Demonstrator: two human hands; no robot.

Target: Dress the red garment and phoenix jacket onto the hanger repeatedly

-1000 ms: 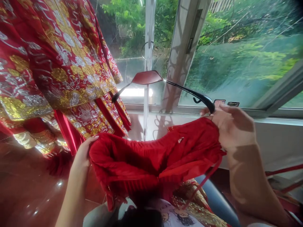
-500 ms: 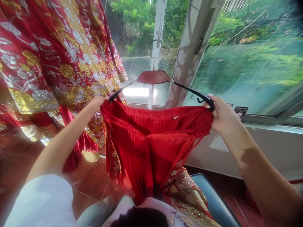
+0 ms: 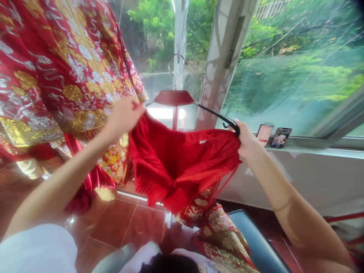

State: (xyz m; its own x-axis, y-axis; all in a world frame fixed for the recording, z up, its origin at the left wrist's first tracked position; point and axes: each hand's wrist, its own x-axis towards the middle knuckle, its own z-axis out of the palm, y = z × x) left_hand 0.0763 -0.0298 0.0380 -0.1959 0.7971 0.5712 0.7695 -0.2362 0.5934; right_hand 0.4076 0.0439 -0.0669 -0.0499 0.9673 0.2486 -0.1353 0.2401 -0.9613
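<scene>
A red pleated skirt [image 3: 182,167] with gold-embroidered panels hangs between my hands, its waistband spread and a small white tag inside it. My left hand [image 3: 123,115] pinches the waistband's left corner, raised over the left end of the clothes hanger [image 3: 174,98], which it hides. My right hand [image 3: 248,142] is closed around the hanger's black right arm tip and the waistband's right corner. The hanger has a brown middle piece and a metal hook pointing up. The skirt's lower embroidered part lies toward my lap.
Embroidered red, gold and silver garments [image 3: 71,76] hang at the left. Two phones [image 3: 281,137] lean on the window sill at the right. A dark padded seat [image 3: 256,235] stands below the skirt, on a tiled floor [image 3: 113,223]. Windows stand ahead.
My left hand has risen and moved right, lifting the skirt's left corner over the hanger end. My right hand and the hanger have shifted left in view. Both phones now show fully.
</scene>
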